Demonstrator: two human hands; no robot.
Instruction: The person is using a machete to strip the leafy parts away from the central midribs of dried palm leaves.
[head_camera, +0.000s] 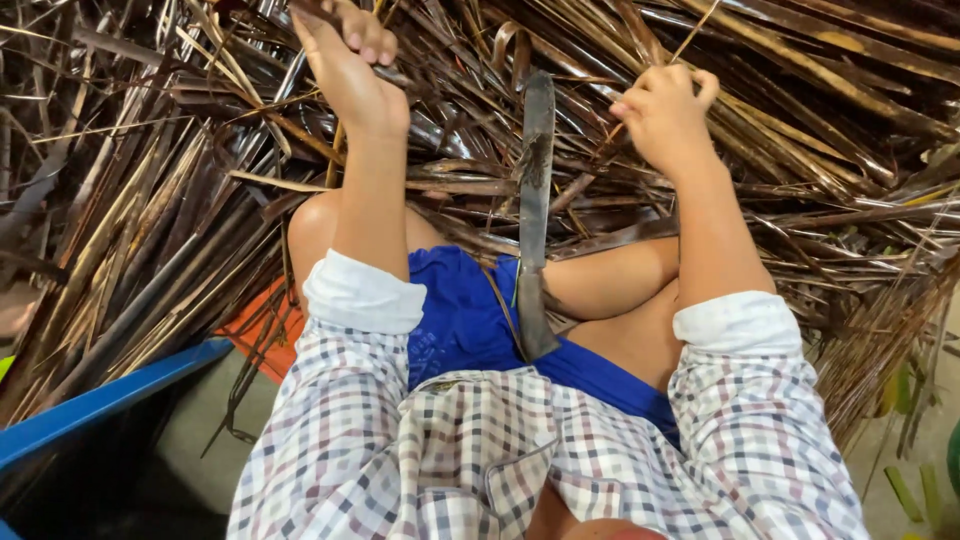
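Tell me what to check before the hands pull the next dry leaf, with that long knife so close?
1. Left hand has a grip on a dry brown leaf strip: ok.
2. Right hand is closed on a thin pale leaf rib: ok.
3. Both hands are off the long dark metal blade: ok.
4. Blade is held steady: cannot tell; its lower end lies at the blue shorts.
5. Bare legs are away from the blade: not ok, it runs between them.

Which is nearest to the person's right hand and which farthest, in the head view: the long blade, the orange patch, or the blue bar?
From the right hand:
1. Long blade, just left of it, upright between the knees.
2. Orange patch, lower left, under the thigh.
3. Blue bar, far lower left.
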